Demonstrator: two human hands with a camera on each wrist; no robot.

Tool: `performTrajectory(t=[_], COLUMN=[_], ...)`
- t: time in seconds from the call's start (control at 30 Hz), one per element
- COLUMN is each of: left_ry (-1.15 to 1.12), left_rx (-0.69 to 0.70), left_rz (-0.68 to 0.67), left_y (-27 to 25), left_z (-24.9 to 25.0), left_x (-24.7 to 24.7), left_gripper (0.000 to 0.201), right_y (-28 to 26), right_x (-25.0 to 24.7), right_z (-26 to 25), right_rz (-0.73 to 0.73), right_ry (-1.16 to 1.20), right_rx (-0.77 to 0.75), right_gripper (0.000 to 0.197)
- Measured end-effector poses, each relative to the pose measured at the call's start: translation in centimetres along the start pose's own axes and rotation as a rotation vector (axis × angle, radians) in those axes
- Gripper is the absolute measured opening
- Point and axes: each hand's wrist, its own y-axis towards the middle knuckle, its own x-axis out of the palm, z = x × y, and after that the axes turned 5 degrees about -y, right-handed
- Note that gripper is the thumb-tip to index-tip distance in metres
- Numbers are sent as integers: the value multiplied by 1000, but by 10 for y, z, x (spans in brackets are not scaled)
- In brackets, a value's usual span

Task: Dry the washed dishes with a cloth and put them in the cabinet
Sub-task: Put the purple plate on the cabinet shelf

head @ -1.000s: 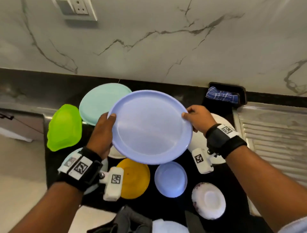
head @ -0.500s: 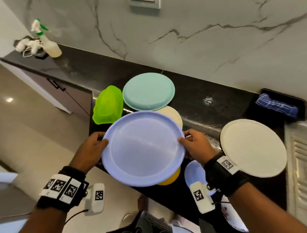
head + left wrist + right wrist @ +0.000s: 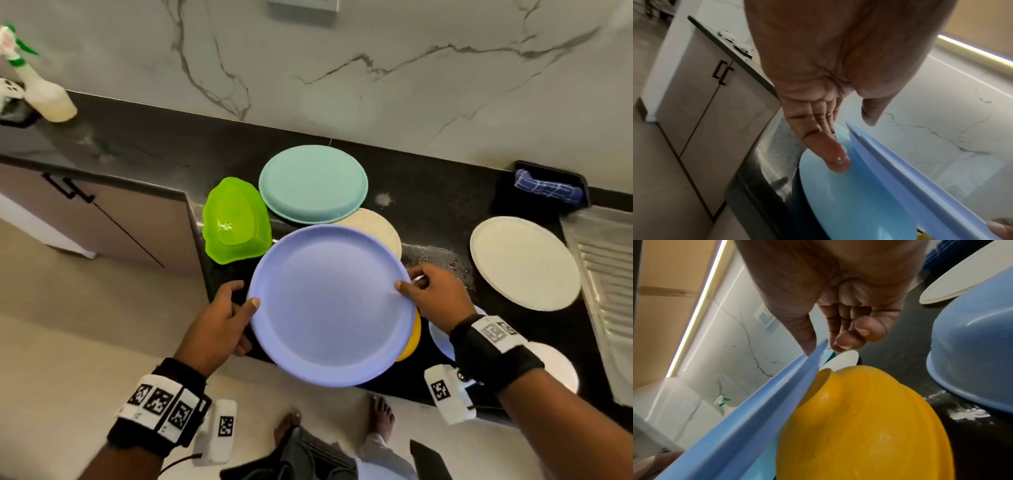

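Observation:
I hold a lavender-blue plate (image 3: pixel 330 305) almost level over the counter's front edge. My left hand (image 3: pixel 247 308) grips its left rim, thumb on top and fingers (image 3: pixel 835 155) underneath. On the right rim my right hand (image 3: pixel 411 281) pinches it, thumb above and fingers curled below. Both wrist views show the plate edge-on (image 3: pixel 904 175) (image 3: pixel 748 415). A blue checked cloth (image 3: pixel 544 188) lies in a black tray at the back right, away from both hands. The cabinet doors (image 3: pixel 102 222) with black handles are to the left, closed.
On the black counter (image 3: pixel 428 192) lie a teal plate (image 3: pixel 313 183), an upturned green bowl (image 3: pixel 234 221), a cream plate (image 3: pixel 376 228) and a white plate (image 3: pixel 524 262). A yellow bowl (image 3: pixel 865 426) and blue bowl (image 3: pixel 972 361) sit under and right of the held plate. A ribbed drainboard (image 3: pixel 606 291) lies at far right.
The plate has come down from in front of the wall and toward me, over the counter's front edge. Both hands kept their hold. My view has swung left and back.

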Motion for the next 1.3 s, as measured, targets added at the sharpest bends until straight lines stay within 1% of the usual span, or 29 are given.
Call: performTrajectory(t=[0.07, 0.1, 0.17, 0.23, 0.27, 0.33, 0.4, 0.47, 0.5, 0.57, 0.63, 0.67, 0.7, 0.73, 0.8, 0.83, 0.9, 1.0, 1.1, 1.13, 1.23, 1.27, 1.3], left_ry=[32, 65, 83, 61, 51, 41, 43, -14, -101, -342, -529, -595, -656, -715, -860, -950, -1092, -1201, -1276, -1281, -1313, -1328, -1350], left_rx=[28, 66, 185, 322, 404, 588, 715, 784, 806, 839, 835, 817, 785, 748, 653, 599, 547, 544, 566, 583, 629, 636, 650], left_rz=[19, 30, 63, 106, 123, 135, 99, 32, -10, -126, -231, -271, -304, -340, -448, -514, -586, -546, -511, -500, -524, -506, -521], left_y=[4, 7, 19, 32, 40, 53, 57, 51, 47, 42, 38, 37, 35, 35, 37, 35, 35, 35, 23, 14, -27, -42, -60], left_z=[0, 3, 19, 50, 71, 124, 190, 257, 288, 346, 400, 425, 447, 466, 494, 503, 511, 510, 498, 491, 462, 450, 440], left_x=[-15, -22, -35, -43, -45, -46, -41, -33, -27, -11, 5, 12, 19, 25, 35, 39, 46, 55, 56, 54, 44, 37, 26], left_gripper=[42, 42, 35, 22, 17, 15, 15, 28, 37, 52, 67, 71, 69, 61, 35, 26, 20, 20, 21, 21, 25, 29, 40], right_y=[-8, -12, -17, -16, -14, -8, -3, -6, -7, -6, 1, 5, 9, 12, 17, 18, 16, 12, -4, -15, -63, -81, -99], right_x=[0, -2, -11, -26, -38, -72, -120, -172, -197, -242, -279, -294, -307, -318, -336, -341, -348, -346, -339, -335, -321, -315, -310], right_z=[-6, -8, -13, -22, -29, -55, -94, -135, -153, -185, -210, -221, -230, -236, -243, -243, -243, -241, -240, -239, -234, -230, -226], right_rz=[32, 61, 131, 213, 256, 350, 442, 514, 532, 521, 460, 411, 361, 325, 285, 270, 241, 236, 264, 286, 384, 414, 454], right_ry=[24, 26, 29, 104, 161, 312, 556, 807, 911, 1119, 1335, 1440, 1526, 1591, 1649, 1656, 1669, 1704, 1733, 1720, 1667, 1646, 1624], right_rx=[56, 73, 83, 76, 50, -40, -132, -196, -237, -313, -330, -332, -337, -354, -416, -440, -449, -438, -465, -478, -506, -520, -529], right_gripper=[20, 20, 17, 13, 11, 5, 6, 15, 21, 31, 39, 38, 34, 27, 19, 18, 20, 17, 16, 19, 32, 39, 51])
